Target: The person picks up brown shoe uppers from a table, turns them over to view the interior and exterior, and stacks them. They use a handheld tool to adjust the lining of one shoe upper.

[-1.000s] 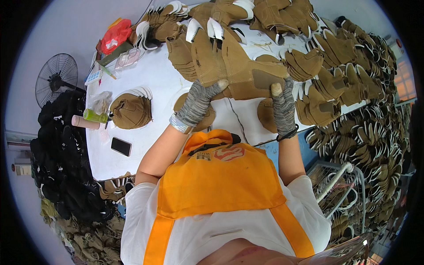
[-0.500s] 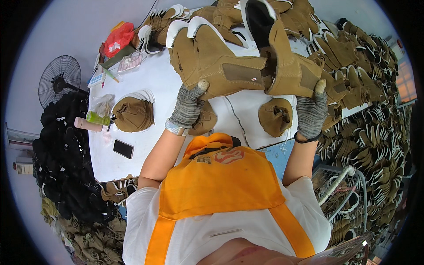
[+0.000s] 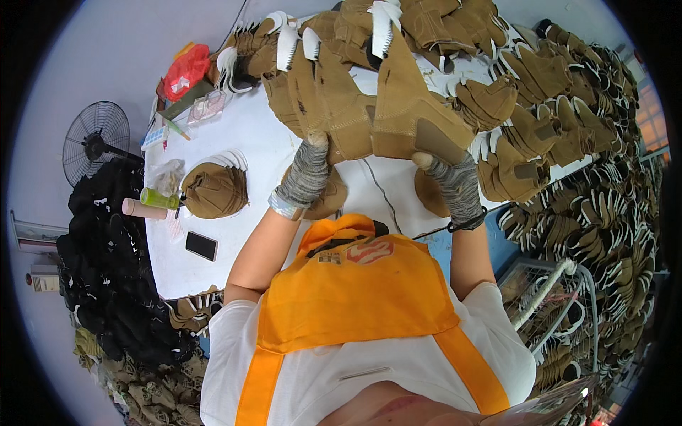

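Both my hands wear grey striped knit gloves with the thumb tips bare. My left hand is closed on the lower end of a pair of brown boot uppers, lying one against the other, with white toe pieces pointing away. In my right hand is a single brown boot upper, gripped by its shaft near a dark elastic side panel. The held uppers meet side by side above the table. Partly hidden behind my hands, a brown bundle and another brown bundle rest on the white table.
At the left lie a stack of brown uppers, a phone, a green-and-pink bottle and a red bag. Piles of brown uppers line the far and right sides. A fan and a wire cart flank the table.
My right hand has moved left with its upper, which now lies against the left-hand pair. The uppers have tilted, so their white toe pieces show more narrowly.
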Action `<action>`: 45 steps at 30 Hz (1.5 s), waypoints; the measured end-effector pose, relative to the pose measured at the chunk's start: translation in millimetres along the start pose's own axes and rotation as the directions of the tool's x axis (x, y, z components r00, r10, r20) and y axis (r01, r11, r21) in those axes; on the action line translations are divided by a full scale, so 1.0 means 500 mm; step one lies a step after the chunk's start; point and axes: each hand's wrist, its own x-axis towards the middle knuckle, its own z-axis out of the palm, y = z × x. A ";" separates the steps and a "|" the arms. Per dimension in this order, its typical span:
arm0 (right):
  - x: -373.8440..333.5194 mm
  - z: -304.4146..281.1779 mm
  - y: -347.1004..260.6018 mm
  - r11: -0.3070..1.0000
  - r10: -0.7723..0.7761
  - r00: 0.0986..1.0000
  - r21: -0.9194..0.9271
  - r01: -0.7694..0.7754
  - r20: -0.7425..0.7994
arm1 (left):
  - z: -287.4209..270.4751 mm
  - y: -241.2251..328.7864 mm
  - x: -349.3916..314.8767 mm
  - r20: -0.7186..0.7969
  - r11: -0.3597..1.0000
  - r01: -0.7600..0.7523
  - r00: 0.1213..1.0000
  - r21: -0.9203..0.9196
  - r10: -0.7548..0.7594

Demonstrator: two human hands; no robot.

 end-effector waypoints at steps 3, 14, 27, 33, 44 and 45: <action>0.015 -0.010 0.047 0.987 -0.004 0.990 0.156 0.026 -0.139 | 0.007 0.004 0.003 -0.055 0.999 -0.036 0.998 -0.006 0.036; 0.020 -0.134 0.022 0.984 -0.030 0.955 0.159 0.080 -0.295 | -0.052 0.043 0.043 -0.117 0.984 -0.157 0.982 -0.083 0.147; 0.056 -0.073 0.032 0.994 0.018 0.980 0.108 0.003 -0.198 | -0.067 -0.020 0.030 -0.164 0.970 0.066 0.981 -0.235 -0.107; 0.053 -0.083 0.014 0.991 0.103 0.990 0.095 -0.094 -0.092 | -0.062 -0.016 0.035 -0.165 0.982 0.038 0.984 -0.187 -0.069; 0.081 -0.040 0.038 0.990 0.139 0.989 -0.045 -0.137 0.044 | -0.001 -0.009 0.052 -0.072 0.912 0.290 0.944 -0.291 -0.323; 0.081 -0.036 0.044 0.989 0.146 0.988 -0.010 -0.146 0.052 | -0.001 -0.020 0.053 -0.069 0.912 0.288 0.945 -0.292 -0.321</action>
